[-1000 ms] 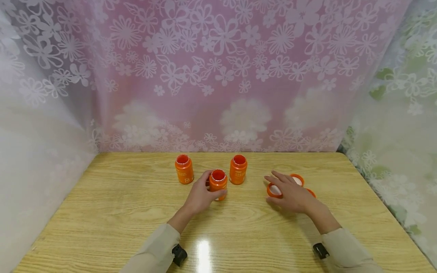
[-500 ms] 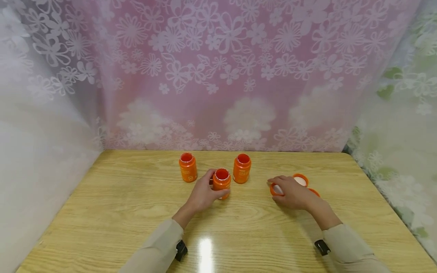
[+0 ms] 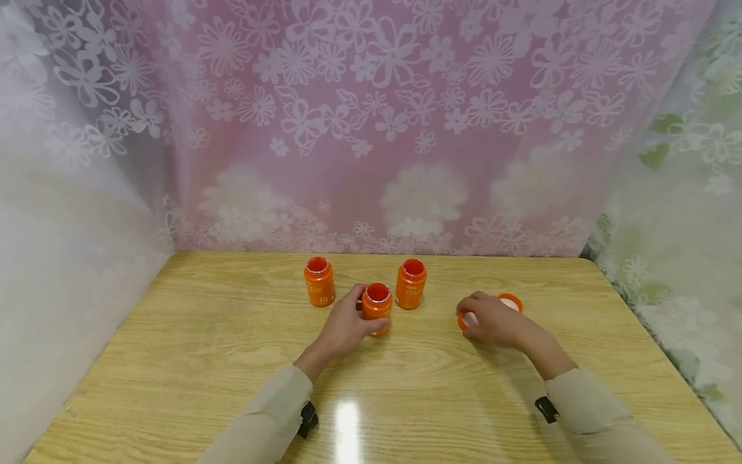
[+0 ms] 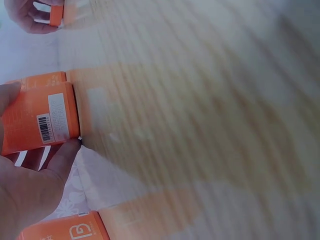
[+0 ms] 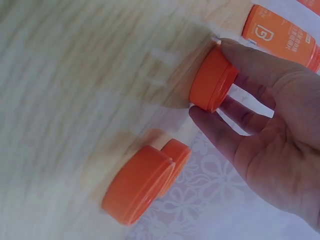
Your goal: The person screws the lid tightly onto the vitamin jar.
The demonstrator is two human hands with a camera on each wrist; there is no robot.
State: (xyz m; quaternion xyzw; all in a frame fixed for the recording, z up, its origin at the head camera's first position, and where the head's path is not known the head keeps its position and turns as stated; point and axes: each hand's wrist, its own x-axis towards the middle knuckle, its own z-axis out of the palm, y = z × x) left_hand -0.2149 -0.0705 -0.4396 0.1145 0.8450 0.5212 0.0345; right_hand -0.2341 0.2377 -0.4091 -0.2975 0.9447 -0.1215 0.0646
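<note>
Near the middle of the table, my left hand grips an orange bottle, upright and uncapped. Its barcode label shows in the left wrist view. My right hand pinches an orange cap by its sides, thumb on one side and fingers on the other. That cap lies with its white inner face up, still low at the table surface. Two more orange caps are close to the right hand: one cap behind it, and a nearer cap that the hand hides in the head view.
Two more open orange bottles stand upright farther back: one bottle left of the held one, another bottle behind it to the right. The wood-grain table ends at a pink floral curtain; pale curtains hang at both sides.
My right hand's spread fingers have drawn in around the nearest cap and now pinch it. The left hand keeps its grip on the bottle. The head view has shifted slightly.
</note>
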